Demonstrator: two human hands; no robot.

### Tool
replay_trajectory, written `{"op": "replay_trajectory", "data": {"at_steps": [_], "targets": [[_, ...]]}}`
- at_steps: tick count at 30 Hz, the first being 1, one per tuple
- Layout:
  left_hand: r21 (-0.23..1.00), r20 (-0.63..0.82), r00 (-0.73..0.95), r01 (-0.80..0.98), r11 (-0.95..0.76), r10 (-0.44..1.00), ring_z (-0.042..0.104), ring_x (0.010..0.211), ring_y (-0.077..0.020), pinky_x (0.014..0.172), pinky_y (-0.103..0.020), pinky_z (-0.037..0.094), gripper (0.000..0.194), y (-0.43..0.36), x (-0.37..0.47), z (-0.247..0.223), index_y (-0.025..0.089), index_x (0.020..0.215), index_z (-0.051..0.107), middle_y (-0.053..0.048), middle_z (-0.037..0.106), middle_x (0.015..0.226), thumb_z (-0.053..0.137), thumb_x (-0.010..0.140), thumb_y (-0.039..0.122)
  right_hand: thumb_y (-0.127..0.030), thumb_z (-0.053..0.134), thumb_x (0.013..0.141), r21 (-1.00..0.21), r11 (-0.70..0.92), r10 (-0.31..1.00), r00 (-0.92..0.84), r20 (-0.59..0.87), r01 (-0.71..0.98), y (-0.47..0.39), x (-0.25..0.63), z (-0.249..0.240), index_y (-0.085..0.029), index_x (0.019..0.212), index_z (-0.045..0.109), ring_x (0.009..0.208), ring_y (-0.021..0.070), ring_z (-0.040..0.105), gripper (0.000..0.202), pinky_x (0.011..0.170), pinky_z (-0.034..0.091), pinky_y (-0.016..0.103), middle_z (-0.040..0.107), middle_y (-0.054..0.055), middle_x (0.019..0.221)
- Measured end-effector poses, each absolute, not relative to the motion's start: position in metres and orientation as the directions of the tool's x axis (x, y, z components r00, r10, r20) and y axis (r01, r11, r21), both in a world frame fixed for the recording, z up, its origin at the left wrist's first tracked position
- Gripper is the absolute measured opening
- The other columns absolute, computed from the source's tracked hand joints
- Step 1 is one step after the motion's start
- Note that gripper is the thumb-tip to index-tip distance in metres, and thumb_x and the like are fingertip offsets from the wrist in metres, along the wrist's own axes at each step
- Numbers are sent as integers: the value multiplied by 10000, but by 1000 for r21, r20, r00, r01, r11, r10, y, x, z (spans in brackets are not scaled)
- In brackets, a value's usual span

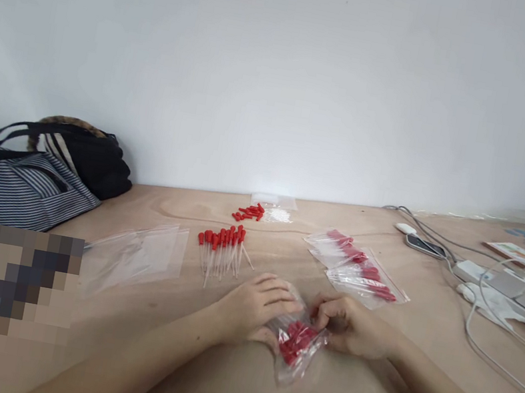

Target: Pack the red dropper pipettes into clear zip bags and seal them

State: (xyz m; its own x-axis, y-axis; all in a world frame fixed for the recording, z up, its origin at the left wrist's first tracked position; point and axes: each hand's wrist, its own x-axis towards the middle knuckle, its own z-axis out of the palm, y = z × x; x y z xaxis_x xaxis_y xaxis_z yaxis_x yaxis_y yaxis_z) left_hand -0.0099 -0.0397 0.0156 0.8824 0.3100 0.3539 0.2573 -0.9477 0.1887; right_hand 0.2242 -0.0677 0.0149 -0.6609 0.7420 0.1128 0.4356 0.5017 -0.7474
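Observation:
A clear zip bag [286,371] with several red-bulbed droppers [296,339] in it lies on the wooden table in front of me. My left hand [259,308] holds the bag from its left side, fingers across the top and thumb low along the edge. At the bag's right edge, my right hand [346,323] is closed in a pinch on the plastic, its fingertips partly hidden. Just beyond my left hand rests a group of loose droppers [223,244], red bulbs pointing away from me. Filled bags of droppers [361,268] overlap on the right.
Flat clear bags [140,256] lie on the left. Toward the wall are loose red bulbs [250,211] and a bag with clear tubes [277,213]. A striped bag [25,188] stands far left. A power strip [519,296], cables and a dark device [425,246] occupy the right.

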Motion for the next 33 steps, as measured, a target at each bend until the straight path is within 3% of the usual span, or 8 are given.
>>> {"op": "replay_trajectory", "data": {"at_steps": [5,9,12,16,20,23,27,33], "targets": [[296,472,689,464,-835,550,535,977,-224,850,-370,432,313,-47,-20,-2,202,1105,507,-77,568,1072,569,798,195,-49,537,643,-717,539,767,-609,202,442,-85,242,16,-164,586,470,823,156,554,145,616,428,222,532,44,862],[427,477,639,432,-795,603,561,825,-196,728,-314,469,203,-63,-27,-11,197,921,553,-55,566,922,607,758,305,-2,486,627,-665,581,740,-645,191,469,-92,236,12,-177,717,512,712,109,532,199,548,410,191,504,40,907],[392,476,686,395,-831,551,552,762,-197,676,-310,463,252,-70,-26,-10,184,852,543,-56,563,862,636,713,372,-24,477,673,-572,660,697,-681,226,486,-87,225,6,-184,791,537,647,88,500,208,552,404,193,502,36,900],[275,500,702,427,-861,508,553,728,-179,653,-289,455,77,-66,-24,-9,178,838,530,-52,578,830,512,766,195,-62,451,726,-441,730,664,-694,277,522,-66,216,1,-178,768,553,704,118,511,159,643,421,237,504,45,861],[230,520,641,532,-815,565,554,705,-169,639,-275,451,93,-55,-23,-14,189,812,517,-36,570,795,466,757,135,-16,450,605,-406,740,667,-665,336,536,-46,213,10,-173,805,554,775,152,511,275,702,422,279,508,52,885],[239,518,573,616,-751,635,554,698,-176,622,-277,445,69,-51,-22,-17,189,790,507,-28,563,771,489,745,140,-102,549,590,-432,780,614,-688,387,453,-46,207,16,-175,908,554,838,180,504,326,742,414,303,514,56,918],[267,514,539,639,-722,667,548,652,-160,581,-255,431,63,-51,-20,-18,193,775,505,-11,559,743,503,745,137,-267,588,703,-291,763,642,-626,443,577,-56,192,5,-200,1030,561,828,188,497,335,725,382,316,530,65,933],[219,531,556,640,-737,640,545,641,-165,579,-260,436,144,-51,-20,-16,190,775,505,-10,555,732,465,701,74,-132,490,725,-109,722,630,-586,510,683,-52,188,-14,-203,907,612,768,165,501,231,698,315,319,574,48,868]]}}
